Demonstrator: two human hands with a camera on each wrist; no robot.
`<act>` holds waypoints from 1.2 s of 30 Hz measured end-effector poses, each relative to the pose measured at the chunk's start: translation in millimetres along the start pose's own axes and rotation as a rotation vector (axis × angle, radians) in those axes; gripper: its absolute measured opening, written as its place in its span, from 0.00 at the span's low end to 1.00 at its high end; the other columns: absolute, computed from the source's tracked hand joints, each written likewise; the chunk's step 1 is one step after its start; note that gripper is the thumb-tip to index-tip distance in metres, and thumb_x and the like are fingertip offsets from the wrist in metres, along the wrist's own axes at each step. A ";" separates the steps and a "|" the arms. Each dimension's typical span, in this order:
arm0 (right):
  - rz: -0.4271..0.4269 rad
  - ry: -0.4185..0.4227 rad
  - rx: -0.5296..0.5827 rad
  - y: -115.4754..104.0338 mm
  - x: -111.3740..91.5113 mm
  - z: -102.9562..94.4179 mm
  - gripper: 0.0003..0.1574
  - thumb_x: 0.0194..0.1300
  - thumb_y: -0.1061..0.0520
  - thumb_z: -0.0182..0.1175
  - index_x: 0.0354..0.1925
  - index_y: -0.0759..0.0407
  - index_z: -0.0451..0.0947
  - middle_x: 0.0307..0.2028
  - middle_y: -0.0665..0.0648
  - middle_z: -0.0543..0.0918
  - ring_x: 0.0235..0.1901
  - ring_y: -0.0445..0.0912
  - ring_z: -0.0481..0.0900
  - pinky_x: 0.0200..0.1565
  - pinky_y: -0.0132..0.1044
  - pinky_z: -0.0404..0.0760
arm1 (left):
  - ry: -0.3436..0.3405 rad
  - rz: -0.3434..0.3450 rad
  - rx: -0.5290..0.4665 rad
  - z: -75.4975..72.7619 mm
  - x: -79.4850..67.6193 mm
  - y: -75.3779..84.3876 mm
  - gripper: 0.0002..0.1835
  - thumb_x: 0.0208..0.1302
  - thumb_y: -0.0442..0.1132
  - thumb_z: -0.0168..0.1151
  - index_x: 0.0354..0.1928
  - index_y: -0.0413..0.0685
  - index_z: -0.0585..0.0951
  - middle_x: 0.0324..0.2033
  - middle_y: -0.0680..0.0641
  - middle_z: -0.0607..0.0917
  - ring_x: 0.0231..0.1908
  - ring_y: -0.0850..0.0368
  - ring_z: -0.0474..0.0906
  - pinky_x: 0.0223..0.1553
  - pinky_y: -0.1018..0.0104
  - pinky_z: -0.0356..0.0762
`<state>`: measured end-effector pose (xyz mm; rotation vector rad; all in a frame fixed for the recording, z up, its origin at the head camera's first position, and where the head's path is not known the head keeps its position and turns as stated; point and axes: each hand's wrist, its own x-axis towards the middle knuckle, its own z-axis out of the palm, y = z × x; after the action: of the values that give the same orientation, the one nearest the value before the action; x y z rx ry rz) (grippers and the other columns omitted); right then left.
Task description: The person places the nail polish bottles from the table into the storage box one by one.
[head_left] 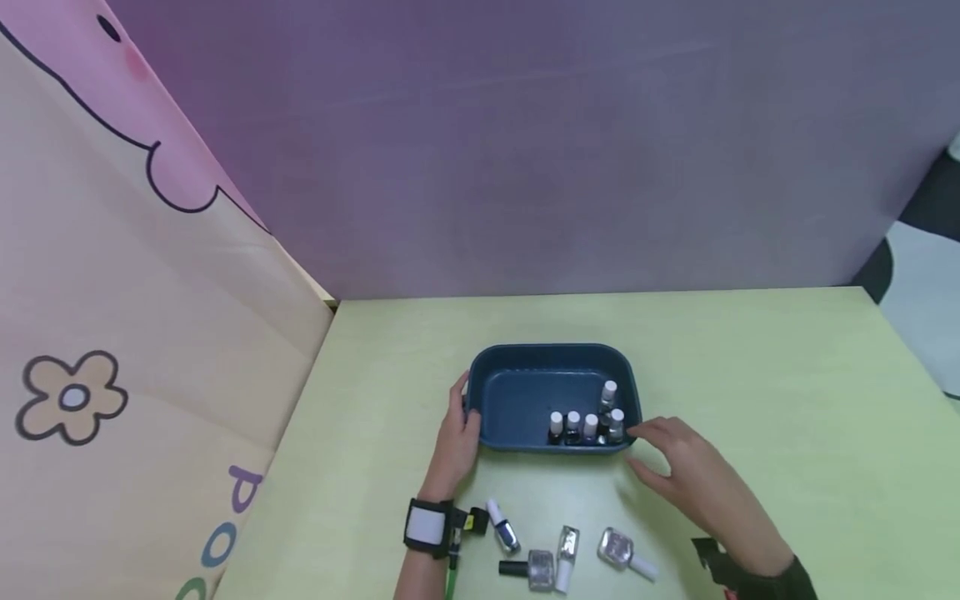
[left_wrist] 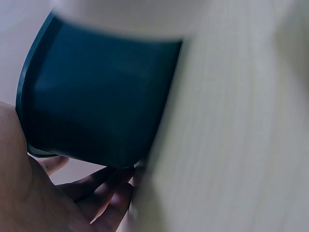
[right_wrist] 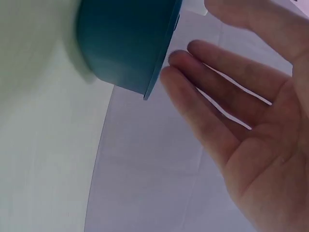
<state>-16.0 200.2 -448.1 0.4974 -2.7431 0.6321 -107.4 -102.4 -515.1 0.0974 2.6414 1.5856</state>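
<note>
A dark blue rectangular tray [head_left: 517,400] stands on the table, its long side toward me. Several small nail polish bottles [head_left: 573,427] with white caps stand upright in its front right corner. My left hand [head_left: 456,442] holds the tray's left end, thumb by the rim and fingers along the outer wall; the left wrist view shows those fingers [left_wrist: 104,193] against the tray's lower corner. My right hand [head_left: 693,475] is beside the front right corner with nothing between thumb and fingers. In the right wrist view, its loosely extended fingers [right_wrist: 227,92] are close to the tray rim.
In front of the tray lie a dark polish bottle with a white cap [head_left: 504,527], a glitter bottle with a black cap [head_left: 540,570], and two clear-looking bottles with white caps [head_left: 567,546] [head_left: 617,548]. A purple panel [head_left: 525,167] rises behind the pale green table [head_left: 750,367].
</note>
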 end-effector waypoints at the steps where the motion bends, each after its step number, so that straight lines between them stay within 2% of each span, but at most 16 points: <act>1: -0.005 -0.004 -0.002 -0.6 -2.8 -0.7 0.22 0.47 0.53 0.67 0.43 0.58 0.78 0.40 0.52 0.79 0.41 0.47 0.76 0.42 0.41 0.76 | 0.000 0.001 -0.001 0.2 -0.2 -0.2 0.30 0.68 0.42 0.39 0.69 0.73 0.48 0.62 0.49 0.67 0.50 0.54 0.67 0.50 0.57 0.64; 7: -0.042 -0.022 0.036 -0.7 -16.7 3.8 0.20 0.46 0.49 0.68 0.40 0.53 0.79 0.37 0.43 0.77 0.36 0.39 0.75 0.38 0.34 0.75 | 0.005 0.004 0.003 -0.7 -1.7 -1.5 0.30 0.68 0.42 0.39 0.69 0.72 0.49 0.58 0.49 0.70 0.48 0.55 0.68 0.48 0.58 0.66; 10: -0.031 -0.073 0.076 -1.6 -23.5 7.4 0.21 0.46 0.45 0.68 0.40 0.51 0.79 0.38 0.41 0.76 0.36 0.37 0.75 0.37 0.32 0.75 | 0.002 0.001 0.005 -1.4 -2.5 -1.4 0.30 0.68 0.42 0.39 0.69 0.73 0.48 0.57 0.49 0.70 0.47 0.55 0.68 0.46 0.58 0.66; 18: 0.011 -0.330 0.120 -12.0 -35.0 14.4 0.32 0.48 0.32 0.61 0.46 0.49 0.78 0.43 0.40 0.74 0.43 0.39 0.73 0.45 0.37 0.74 | -0.016 0.011 -0.004 -5.1 -3.6 2.0 0.30 0.68 0.42 0.39 0.69 0.74 0.48 0.62 0.49 0.67 0.51 0.55 0.67 0.48 0.57 0.65; 22: 0.040 -0.468 0.158 -14.9 -37.8 17.3 0.34 0.46 0.30 0.61 0.47 0.47 0.77 0.43 0.40 0.74 0.43 0.38 0.72 0.46 0.39 0.74 | -0.017 0.012 -0.005 -5.2 -2.1 2.0 0.30 0.68 0.42 0.39 0.69 0.75 0.48 0.62 0.48 0.67 0.52 0.55 0.67 0.50 0.57 0.65; 24: 0.039 -0.507 0.170 -14.7 -39.2 19.3 0.34 0.44 0.30 0.62 0.47 0.46 0.78 0.43 0.39 0.74 0.43 0.37 0.72 0.47 0.39 0.73 | -0.017 0.009 -0.010 -5.0 -1.7 2.4 0.30 0.68 0.42 0.39 0.69 0.75 0.48 0.62 0.48 0.67 0.52 0.55 0.67 0.50 0.57 0.65; 28: 0.008 -0.533 0.175 -12.9 -41.3 23.5 0.32 0.42 0.33 0.65 0.45 0.46 0.78 0.41 0.38 0.75 0.41 0.36 0.72 0.45 0.38 0.74 | -0.017 0.004 -0.017 -4.3 -1.7 3.4 0.30 0.68 0.43 0.39 0.69 0.74 0.48 0.63 0.49 0.66 0.51 0.55 0.67 0.47 0.57 0.65; 36: -0.039 -0.532 0.205 -8.9 -44.1 28.8 0.24 0.45 0.40 0.65 0.42 0.46 0.79 0.38 0.38 0.76 0.38 0.36 0.74 0.42 0.36 0.75 | -0.019 -0.004 -0.024 -1.4 -1.9 2.4 0.30 0.68 0.43 0.39 0.69 0.75 0.48 0.64 0.49 0.65 0.53 0.56 0.66 0.50 0.56 0.64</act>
<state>21.6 191.1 -484.9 0.8748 -3.1605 0.8843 -105.5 -102.7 -512.2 0.1047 2.6058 1.6068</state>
